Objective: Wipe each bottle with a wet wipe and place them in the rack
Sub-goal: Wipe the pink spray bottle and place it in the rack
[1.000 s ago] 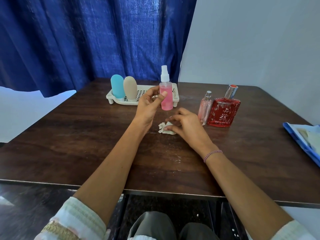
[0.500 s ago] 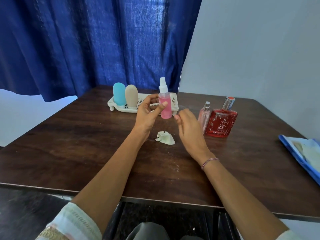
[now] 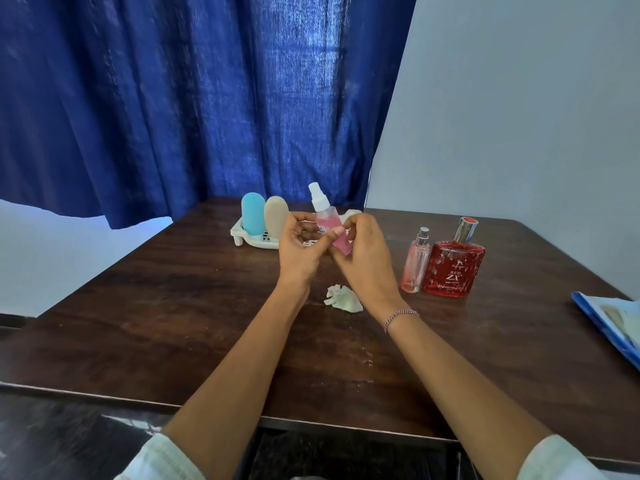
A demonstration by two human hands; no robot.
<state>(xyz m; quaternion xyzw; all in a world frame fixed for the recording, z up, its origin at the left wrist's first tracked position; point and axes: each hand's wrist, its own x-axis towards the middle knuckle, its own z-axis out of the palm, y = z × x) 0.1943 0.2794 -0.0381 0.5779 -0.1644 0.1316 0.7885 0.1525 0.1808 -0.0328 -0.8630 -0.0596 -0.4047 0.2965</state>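
Note:
A pink spray bottle with a white cap is held tilted above the table, in front of the white rack. My left hand pinches its body from the left, and my right hand grips its lower part from the right. A blue bottle and a beige bottle stand in the rack's left end. The crumpled wet wipe lies on the table below my hands, touched by neither. A small pink perfume bottle and a red square perfume bottle stand at the right.
The dark wooden table runs to a front edge near me. A blue folder with papers lies at the far right edge. A blue curtain hangs behind the table, with a pale wall to its right.
My right hand left the wipe on the table and rose to take hold of the pink spray bottle, which now tilts between both hands. The camera has tipped upward.

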